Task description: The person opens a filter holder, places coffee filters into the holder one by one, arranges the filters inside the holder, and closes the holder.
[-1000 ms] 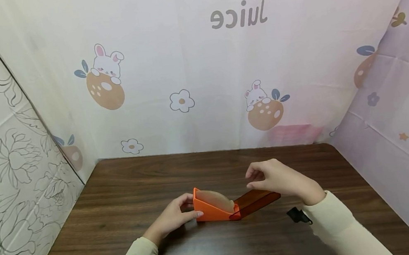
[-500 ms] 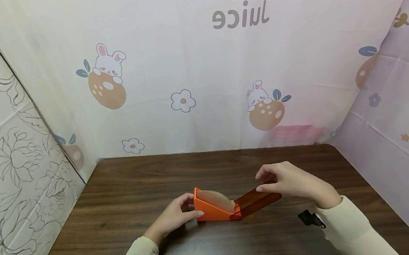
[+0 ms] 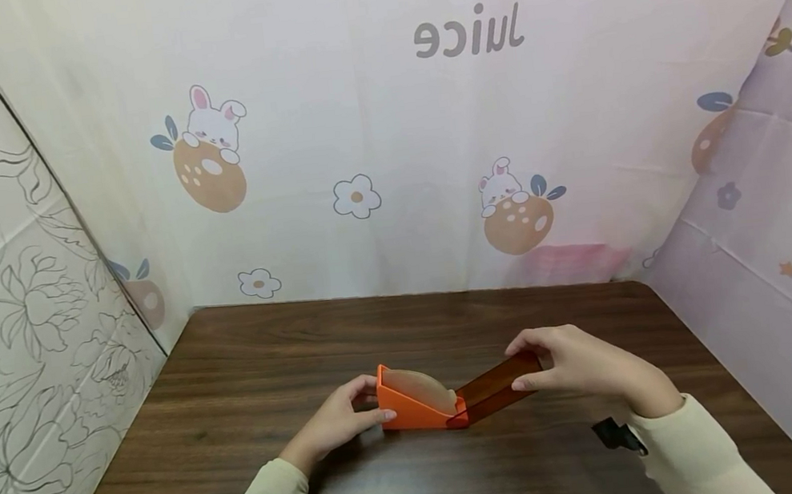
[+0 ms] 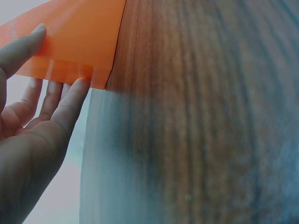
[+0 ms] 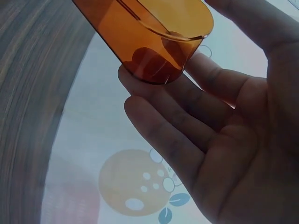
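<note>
An orange wedge-shaped holder (image 3: 413,409) stands on the table, with a tan, round-edged flat stack or sheet (image 3: 418,385) upright inside it. My left hand (image 3: 335,426) grips its tall left end, thumb on the front face and fingers behind. The left wrist view shows the thumb on the orange side wall (image 4: 79,37) and fingertips at the end wall. A see-through amber lid (image 3: 494,390) slants up to the right from the holder's low end, swung open. My right hand (image 3: 582,364) holds the lid's raised end between thumb and fingers; several fingertips lie behind the lid (image 5: 140,42) in the right wrist view.
Both hands work over a dark wood-grain table (image 3: 269,349). A printed curtain (image 3: 368,121) hangs behind the far edge, with more patterned cloth at left and right. Black wrist cameras sit below each wrist.
My right hand has moved right and slightly down along the amber lid to its far end, which its thumb and fingers now straddle. The left hand and the orange holder have stayed put.
</note>
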Tool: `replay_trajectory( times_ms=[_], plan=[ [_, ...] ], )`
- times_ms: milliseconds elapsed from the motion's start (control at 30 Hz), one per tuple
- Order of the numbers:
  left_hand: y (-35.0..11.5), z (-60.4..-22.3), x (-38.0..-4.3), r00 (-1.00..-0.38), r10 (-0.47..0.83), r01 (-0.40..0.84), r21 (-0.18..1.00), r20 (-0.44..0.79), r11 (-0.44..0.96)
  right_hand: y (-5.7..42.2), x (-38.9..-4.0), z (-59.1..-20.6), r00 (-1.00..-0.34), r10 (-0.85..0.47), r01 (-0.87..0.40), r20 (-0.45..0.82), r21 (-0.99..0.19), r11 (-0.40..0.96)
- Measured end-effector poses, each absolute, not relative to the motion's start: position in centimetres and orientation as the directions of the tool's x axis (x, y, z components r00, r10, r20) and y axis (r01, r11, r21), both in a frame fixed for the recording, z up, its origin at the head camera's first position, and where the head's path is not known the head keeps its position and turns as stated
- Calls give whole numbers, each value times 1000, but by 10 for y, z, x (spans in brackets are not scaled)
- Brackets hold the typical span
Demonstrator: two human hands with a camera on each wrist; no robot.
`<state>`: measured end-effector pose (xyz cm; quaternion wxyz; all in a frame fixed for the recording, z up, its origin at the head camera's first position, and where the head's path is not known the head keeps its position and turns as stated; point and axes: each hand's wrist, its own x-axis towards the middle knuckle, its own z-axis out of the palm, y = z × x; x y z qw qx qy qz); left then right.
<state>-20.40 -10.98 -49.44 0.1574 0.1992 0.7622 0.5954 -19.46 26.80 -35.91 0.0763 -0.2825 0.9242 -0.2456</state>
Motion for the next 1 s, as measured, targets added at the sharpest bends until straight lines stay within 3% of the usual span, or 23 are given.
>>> replay_trajectory(
  times_ms=[1000],
  plan=[
    [-110, -494, -204, -872, 489, 115, 970, -4, 213, 282, -191, -373, -817, -576, -507, 28, -511, 694]
  ],
)
